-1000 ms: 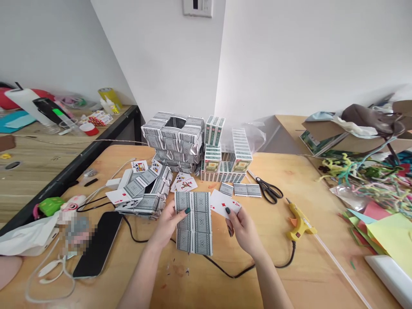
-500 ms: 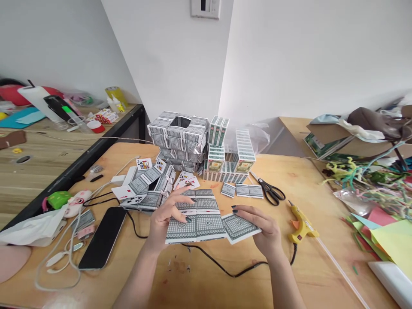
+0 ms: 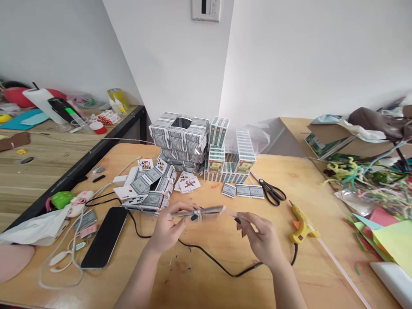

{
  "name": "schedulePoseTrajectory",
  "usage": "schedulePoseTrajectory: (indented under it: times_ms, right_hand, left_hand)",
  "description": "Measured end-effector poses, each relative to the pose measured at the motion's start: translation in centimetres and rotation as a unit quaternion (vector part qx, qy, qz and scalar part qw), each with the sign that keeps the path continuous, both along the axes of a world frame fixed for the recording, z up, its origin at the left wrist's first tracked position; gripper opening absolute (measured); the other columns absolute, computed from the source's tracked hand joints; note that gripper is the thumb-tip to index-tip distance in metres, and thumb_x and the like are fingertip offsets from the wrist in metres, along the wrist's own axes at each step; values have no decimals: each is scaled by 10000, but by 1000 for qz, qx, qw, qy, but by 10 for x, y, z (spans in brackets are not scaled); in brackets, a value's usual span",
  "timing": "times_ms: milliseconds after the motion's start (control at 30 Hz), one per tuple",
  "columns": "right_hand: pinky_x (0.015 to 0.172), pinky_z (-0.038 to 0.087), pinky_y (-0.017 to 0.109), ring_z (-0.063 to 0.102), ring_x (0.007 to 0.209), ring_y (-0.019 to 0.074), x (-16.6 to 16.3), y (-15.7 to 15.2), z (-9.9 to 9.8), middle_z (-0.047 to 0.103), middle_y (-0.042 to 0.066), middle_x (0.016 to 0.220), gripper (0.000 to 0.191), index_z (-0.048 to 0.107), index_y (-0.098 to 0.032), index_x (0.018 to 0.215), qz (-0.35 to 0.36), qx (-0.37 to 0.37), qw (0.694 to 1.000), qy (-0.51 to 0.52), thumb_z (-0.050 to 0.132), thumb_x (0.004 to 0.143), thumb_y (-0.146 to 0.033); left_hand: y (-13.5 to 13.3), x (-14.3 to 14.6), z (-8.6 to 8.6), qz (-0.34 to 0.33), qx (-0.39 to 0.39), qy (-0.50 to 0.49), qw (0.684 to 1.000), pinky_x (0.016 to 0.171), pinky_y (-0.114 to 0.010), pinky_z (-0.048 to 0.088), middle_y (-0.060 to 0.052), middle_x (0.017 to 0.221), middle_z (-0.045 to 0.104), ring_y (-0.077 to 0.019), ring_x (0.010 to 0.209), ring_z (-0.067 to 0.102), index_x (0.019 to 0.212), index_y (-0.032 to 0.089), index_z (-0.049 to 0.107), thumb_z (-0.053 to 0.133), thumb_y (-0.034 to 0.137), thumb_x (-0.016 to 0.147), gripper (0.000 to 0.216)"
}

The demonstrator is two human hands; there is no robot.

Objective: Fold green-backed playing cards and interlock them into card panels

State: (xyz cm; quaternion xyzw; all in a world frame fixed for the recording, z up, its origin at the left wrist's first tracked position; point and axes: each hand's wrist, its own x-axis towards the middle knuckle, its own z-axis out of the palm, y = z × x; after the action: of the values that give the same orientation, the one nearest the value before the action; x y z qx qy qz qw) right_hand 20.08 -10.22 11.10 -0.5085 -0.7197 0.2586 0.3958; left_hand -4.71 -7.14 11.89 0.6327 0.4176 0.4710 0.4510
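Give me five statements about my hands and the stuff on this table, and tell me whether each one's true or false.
1. Your left hand holds a thin piece seen nearly edge-on. True.

2. Your right hand holds the scissors. False: it pinches a flat piece; the scissors lie on the table.

3. The phone lies right of the glue gun. False: it lies to its left.

4. The stacked boxes stand left of the scissors. True.

5. Every loose playing card lies face down. False: several cards lie face up.
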Motion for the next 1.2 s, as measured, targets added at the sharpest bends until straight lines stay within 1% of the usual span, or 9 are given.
schedulePoseTrajectory:
  times_ms: [67, 133, 233, 333, 500, 600, 767, 1033, 1200]
  right_hand:
    - [444, 386, 210, 474, 469, 104, -3, 1, 6, 513, -10, 547, 252, 515, -187, 673, -2, -112, 993, 34, 387, 876, -264]
    - [414, 322, 211, 389, 441, 95, -5, 3, 9, 412, -27, 494, 358, 411, -199, 582, -19, -189, 979, 72, 371, 884, -385]
    - [389, 213, 225, 248, 415, 78, -7, 8, 9, 278, -53, 468, 443, 315, -213, 553, -39, -263, 956, 123, 352, 854, -537]
    - [395, 160, 232, 189, 427, 68, -5, 15, 8, 237, -64, 476, 473, 276, -215, 563, -15, -310, 940, 143, 382, 810, -604]
    - [390, 144, 222, 189, 419, 53, 6, 26, 6, 256, -77, 462, 490, 297, -209, 577, 16, -363, 918, 160, 462, 743, -639]
    - [383, 127, 218, 191, 400, 47, 12, 30, 2, 265, -87, 436, 483, 311, -210, 578, 28, -399, 899, 181, 513, 712, -627]
    - [382, 132, 217, 172, 379, 37, 12, 32, -6, 259, -101, 407, 477, 325, -209, 571, 46, -422, 870, 252, 570, 675, -605]
    - [381, 114, 220, 177, 383, 44, 13, 34, 2, 266, -95, 398, 482, 331, -206, 557, 76, -427, 880, 193, 539, 691, -620]
    - [378, 103, 222, 156, 379, 42, 15, 36, 3, 254, -97, 396, 495, 317, -211, 542, 81, -443, 874, 181, 541, 672, -633]
  left_hand:
    - [-2, 4, -3, 14, -81, -12, 997, 818, -367, 492, -81, 955, 678, -234, 919, 624, 957, 170, 602, 601, 298, 766, 230]
    - [-1, 9, -6, 34, -130, -33, 990, 816, -348, 495, -88, 1024, 661, -240, 962, 609, 1029, 162, 580, 609, 321, 759, 315]
    - [3, 13, -8, 49, -171, -65, 982, 847, -351, 481, -97, 1072, 646, -250, 1000, 594, 1061, 154, 563, 633, 345, 736, 384]
    - [7, 16, -9, 48, -209, -90, 972, 848, -369, 479, -104, 1098, 635, -260, 1006, 593, 1100, 156, 537, 649, 358, 718, 446]
    - [8, 19, -8, 39, -246, -118, 961, 873, -388, 464, -103, 1113, 628, -253, 1001, 596, 1165, 163, 495, 649, 326, 720, 499]
    - [7, 23, -5, 43, -264, -136, 954, 839, -380, 481, -100, 1100, 634, -251, 981, 605, 1192, 167, 471, 643, 328, 723, 525]
    - [6, 25, -3, 52, -258, -141, 954, 786, -365, 496, -110, 1076, 644, -267, 960, 613, 1151, 151, 494, 649, 371, 708, 519]
    - [8, 17, -20, 25, -263, -107, 959, 798, -348, 485, -86, 1032, 664, -243, 923, 625, 1017, 160, 569, 658, 362, 708, 380]
    - [7, 19, -18, 28, -239, -79, 967, 849, -351, 461, -84, 1035, 662, -252, 1023, 581, 1046, 158, 571, 647, 357, 716, 393]
